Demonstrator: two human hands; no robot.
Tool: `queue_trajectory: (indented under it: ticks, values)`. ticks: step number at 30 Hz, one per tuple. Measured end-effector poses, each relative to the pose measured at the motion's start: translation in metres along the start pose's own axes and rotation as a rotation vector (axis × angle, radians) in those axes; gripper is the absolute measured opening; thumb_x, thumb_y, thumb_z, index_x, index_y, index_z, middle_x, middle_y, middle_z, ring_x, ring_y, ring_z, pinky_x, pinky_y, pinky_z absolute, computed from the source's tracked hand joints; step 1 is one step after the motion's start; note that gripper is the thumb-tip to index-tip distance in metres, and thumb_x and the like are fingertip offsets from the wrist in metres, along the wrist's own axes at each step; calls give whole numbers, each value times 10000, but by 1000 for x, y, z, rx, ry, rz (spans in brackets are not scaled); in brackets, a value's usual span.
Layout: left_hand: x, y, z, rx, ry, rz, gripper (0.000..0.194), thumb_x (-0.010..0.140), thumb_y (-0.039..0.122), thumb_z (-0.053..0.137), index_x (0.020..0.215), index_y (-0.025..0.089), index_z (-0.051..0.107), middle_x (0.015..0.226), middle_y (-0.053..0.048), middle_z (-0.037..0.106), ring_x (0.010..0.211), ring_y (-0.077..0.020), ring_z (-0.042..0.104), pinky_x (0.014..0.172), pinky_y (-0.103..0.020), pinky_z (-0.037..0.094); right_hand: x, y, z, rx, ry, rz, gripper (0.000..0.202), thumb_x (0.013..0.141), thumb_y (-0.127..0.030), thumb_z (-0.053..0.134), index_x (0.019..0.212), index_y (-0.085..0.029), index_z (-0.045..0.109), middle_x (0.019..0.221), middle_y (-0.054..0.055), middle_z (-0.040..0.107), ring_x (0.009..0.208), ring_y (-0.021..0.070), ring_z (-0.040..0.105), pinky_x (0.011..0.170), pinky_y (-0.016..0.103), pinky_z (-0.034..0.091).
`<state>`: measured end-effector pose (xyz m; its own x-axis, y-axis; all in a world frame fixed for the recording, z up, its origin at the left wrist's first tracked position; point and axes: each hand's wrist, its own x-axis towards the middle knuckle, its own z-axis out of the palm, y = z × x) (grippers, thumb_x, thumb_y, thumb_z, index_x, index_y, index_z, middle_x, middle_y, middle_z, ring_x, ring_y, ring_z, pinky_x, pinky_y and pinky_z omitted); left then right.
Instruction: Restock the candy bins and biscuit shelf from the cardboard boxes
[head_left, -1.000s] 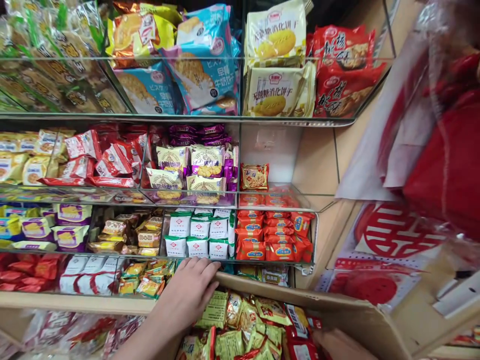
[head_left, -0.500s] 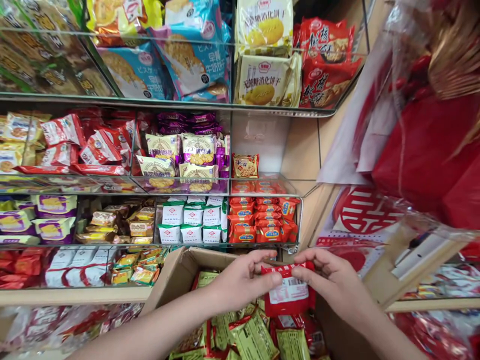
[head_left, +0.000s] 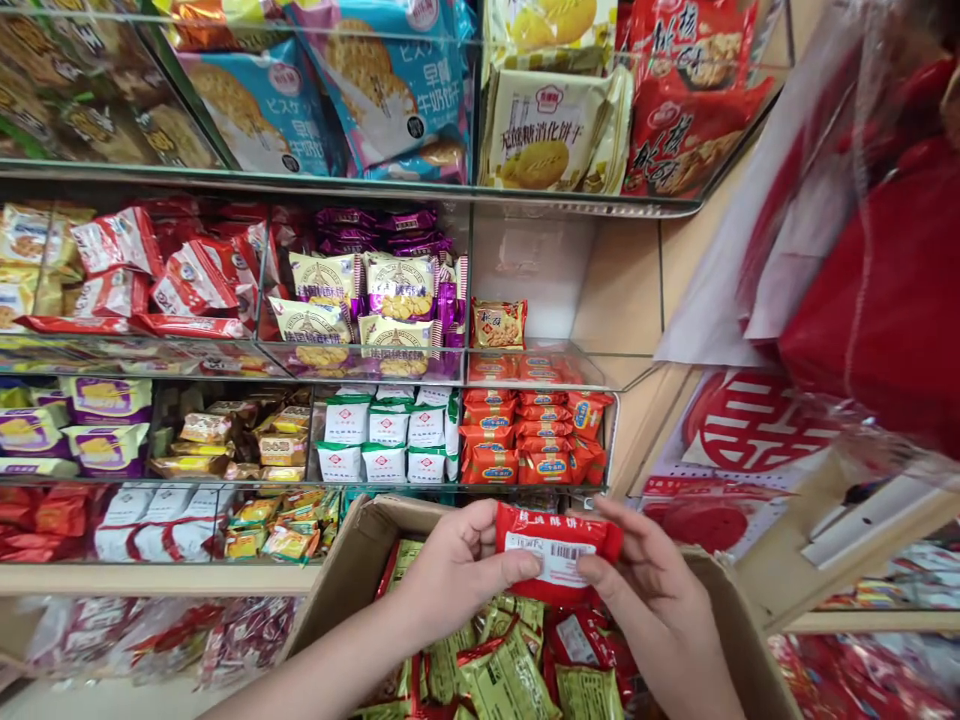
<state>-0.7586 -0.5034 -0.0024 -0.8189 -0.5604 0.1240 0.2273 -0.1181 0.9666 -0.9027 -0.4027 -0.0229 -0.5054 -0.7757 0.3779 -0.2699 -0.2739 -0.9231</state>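
Lower centre of the frame, we hold 1 red packet (head_left: 551, 545) between our left hand (head_left: 459, 555) and right hand (head_left: 660, 595), over the open carton (head_left: 337, 565).

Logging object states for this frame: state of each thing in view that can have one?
Red packet: held up, barcode side facing the camera, no tear visible
Left hand: closed on the packet's left end
Right hand: closed on its right end
Cardboard box: open-topped, holding packets
Yellow-green packets: loose, jumbled in the box
White-and-green packets: stacked in rows
Orange packets: stacked
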Motion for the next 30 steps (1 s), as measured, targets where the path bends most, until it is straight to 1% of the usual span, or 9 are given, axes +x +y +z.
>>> queue_trajectory:
  ticks: [3, 6, 9, 12, 14, 17, 23, 28, 30]
  values:
    - [1, 1, -1, 23, 90, 44, 230, 696, 236, 665, 873, 129, 564, 844, -45, 647, 756, -122, 592, 707, -231, 468, -3, 0, -3, -170, -49, -130, 154, 765, -249, 559, 898, -200, 619, 787, 31, 705, 668, 157, 658, 589, 196, 545]
    - [-1, 2, 2, -35, 211, -36, 393, 726, 309, 637, 1062, 177, 482, 942, -40, 604, 819, -128, 585, 754, -251, 460, -4, -2, -5, -485, 81, -498, 176, 773, -159, 526, 910, -176, 634, 834, 54, 695, 738, 166, 647, 673, 225, 541]
    - [-6, 7, 7, -305, 151, -212, 506, 784, 418, 542, 1207, 224, 344, 1014, -65, 575, 817, -151, 604, 764, -308, 466, -3, -6, -3, -632, 27, -904, 234, 775, -101, 486, 964, -127, 621, 910, 111, 681, 900, 198, 607, 765, 295, 526]
    - [-9, 11, 9, -486, 111, -205, 520, 800, 285, 558, 1249, 245, 298, 1029, -68, 577, 832, -142, 602, 743, -282, 473, -3, -3, 0, -673, -31, -1021, 229, 757, -69, 497, 942, -136, 615, 861, 108, 686, 919, 207, 592, 737, 337, 534]
    - [-10, 11, 9, -493, 134, -159, 558, 781, 169, 578, 1256, 260, 300, 1052, -59, 575, 857, -132, 595, 761, -265, 469, -4, 6, -1, -726, -76, -1006, 284, 744, -55, 497, 996, -148, 589, 905, 110, 676, 978, 224, 566, 788, 390, 514]
    - [-10, 8, 6, -484, 144, -137, 621, 773, 139, 580, 1285, 289, 263, 1101, -56, 561, 905, -145, 587, 811, -286, 458, -5, 19, -5, -807, -154, -952, 338, 765, -87, 478, 1089, -160, 542, 996, 111, 647, 1062, 241, 514, 874, 445, 458]
    - [-11, 1, 4, -485, 142, -104, 563, 768, 133, 585, 1258, 251, 334, 1192, -71, 513, 992, -155, 551, 856, -275, 434, -8, 27, -3, -740, -125, -784, 413, 769, -57, 462, 1154, -203, 492, 1083, 105, 567, 1074, 224, 484, 863, 374, 463]
    - [-13, -9, 7, -424, 91, -46, 479, 781, 152, 575, 1221, 219, 397, 1203, -82, 509, 1041, -169, 525, 878, -269, 419, -17, 25, 10, -213, 105, -259, 464, 825, -141, 408, 1257, -288, 323, 1247, 87, 462, 1109, 182, 489, 852, 306, 491]
    - [-14, -14, 8, -351, 79, 31, 494, 777, 175, 583, 1229, 240, 393, 1226, -69, 494, 1060, -172, 512, 890, -265, 412, -17, 23, 13, 41, 17, -49, 435, 828, -221, 455, 1231, -318, 322, 1266, 66, 476, 1120, 174, 491, 852, 289, 489]
